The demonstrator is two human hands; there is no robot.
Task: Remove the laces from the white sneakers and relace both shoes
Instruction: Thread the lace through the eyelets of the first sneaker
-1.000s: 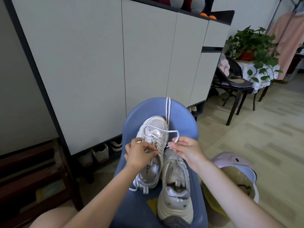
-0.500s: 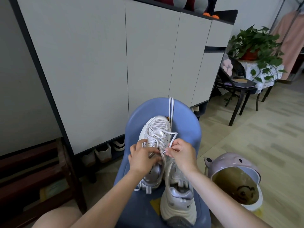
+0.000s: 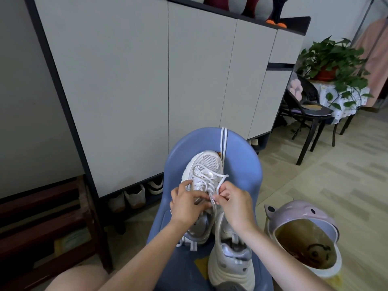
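Two sneakers (image 3: 201, 185) side by side on the chair (image 3: 247, 169), cabinet (image 3: 147, 80) behind, bin (image 3: 304, 234) on the floor to its right.

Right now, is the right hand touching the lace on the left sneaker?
Touching. The head view shows the right hand pinching the lace between its fingertips.

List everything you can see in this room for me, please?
white sneakers: two, white and silver, on the blue chair
loose lace: one, white, draped over the chair back
blue chair: one, blue, centre
cabinet: one, pale grey doors with a dark frame, behind the chair
shoes under cabinet: several, pale, on the floor
bin: one, lilac lid, right of the chair
potted plant: one, green, far right
black chair: one, by the plant
left hand: on the laced sneaker
right hand: pinching its lace
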